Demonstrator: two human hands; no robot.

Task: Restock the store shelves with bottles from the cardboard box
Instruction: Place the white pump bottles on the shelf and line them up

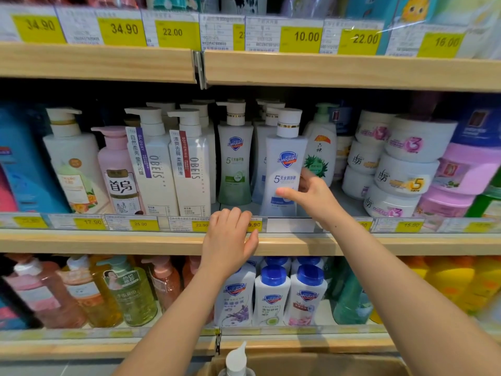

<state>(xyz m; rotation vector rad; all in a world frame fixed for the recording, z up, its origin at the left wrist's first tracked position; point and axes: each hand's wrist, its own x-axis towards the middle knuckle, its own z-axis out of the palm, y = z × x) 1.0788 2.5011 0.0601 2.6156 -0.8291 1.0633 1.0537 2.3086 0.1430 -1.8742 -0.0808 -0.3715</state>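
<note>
The shelf edge [108,244] is showing pale wood with a fine grain and a matt finish. Along it, a clear plastic strip [287,225] is catching glare over the yellow paper price tags [141,224]. The white Safeguard bottle [284,169] is looking like smooth plastic with a soft sheen, and a thin metallic gold band is ringing its collar. The white jars [406,175] are gleaming as glossy plastic. Lower down, the amber bottles [130,294] are looking translucent. The cardboard box [325,366] is showing dull brown, rough-looking board.
</note>
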